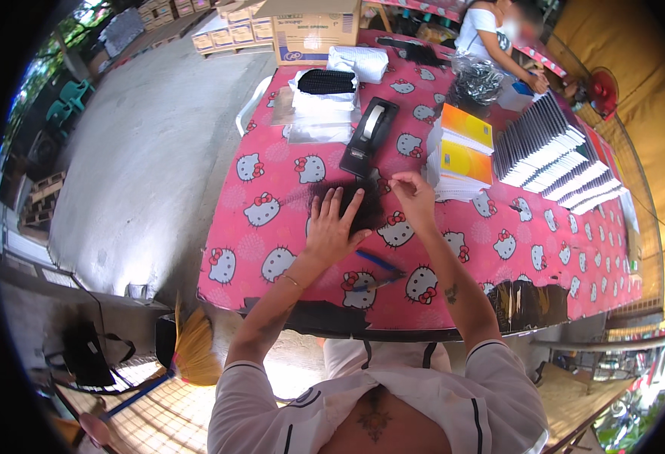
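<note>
Fingers spread, my left hand (334, 227) lies flat over a thin black bunch (364, 206), hazy at its edges, perhaps fine plastic coils; its kind is not clear. Just right of it, my right hand (417, 203) is raised slightly with thumb and forefinger drawn together; anything between them is too small to make out. A black tape dispenser (361, 155) with a white roll stands beyond the hands. Blue-handled pliers (378, 262) rest on the table nearer to me. To the right are spiral-bound notebooks (465, 166) with yellow-orange covers.
A pink cat-patterned cloth (309, 168) covers the table. A white-wrapped pack of black coils (326, 82) and clear sheets (319, 133) lie at the far left. Tall notebook stacks (544, 144) stand right. Behind are a cardboard box (316, 32) and another person (485, 34).
</note>
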Tool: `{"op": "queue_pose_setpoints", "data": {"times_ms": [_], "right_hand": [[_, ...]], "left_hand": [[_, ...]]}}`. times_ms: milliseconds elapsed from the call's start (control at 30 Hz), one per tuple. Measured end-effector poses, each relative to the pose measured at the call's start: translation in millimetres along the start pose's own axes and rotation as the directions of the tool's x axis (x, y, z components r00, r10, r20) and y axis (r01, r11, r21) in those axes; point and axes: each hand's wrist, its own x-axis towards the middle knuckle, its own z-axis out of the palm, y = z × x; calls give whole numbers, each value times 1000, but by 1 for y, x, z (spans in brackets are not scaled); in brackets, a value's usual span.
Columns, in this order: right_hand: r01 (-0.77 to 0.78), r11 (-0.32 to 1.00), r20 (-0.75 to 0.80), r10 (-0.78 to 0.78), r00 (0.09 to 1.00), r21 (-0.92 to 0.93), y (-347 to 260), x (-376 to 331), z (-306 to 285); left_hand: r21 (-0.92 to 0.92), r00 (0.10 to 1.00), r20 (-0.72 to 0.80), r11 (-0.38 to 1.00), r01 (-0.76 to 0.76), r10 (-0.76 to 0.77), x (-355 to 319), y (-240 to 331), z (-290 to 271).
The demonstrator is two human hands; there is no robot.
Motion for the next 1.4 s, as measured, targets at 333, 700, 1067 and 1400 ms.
{"op": "queue_pose_setpoints", "data": {"times_ms": [333,700,1067,1400], "right_hand": [[-123,942,165,73,984,313,5,-37,-20],[-98,890,106,56,993,445,7,-58,-29],[-300,744,131,279,951,597,25,-64,-38],[-326,740,201,256,945,589,16,-74,-55]], "left_hand": [[139,925,-375,990,-16,68,-10,44,3],[-264,927,-301,954,145,-224,-18,55,6],[48,975,-222,999,10,1,-23,90,19],[-470,963,-142,872,137,-228,-1,84,23]]}}
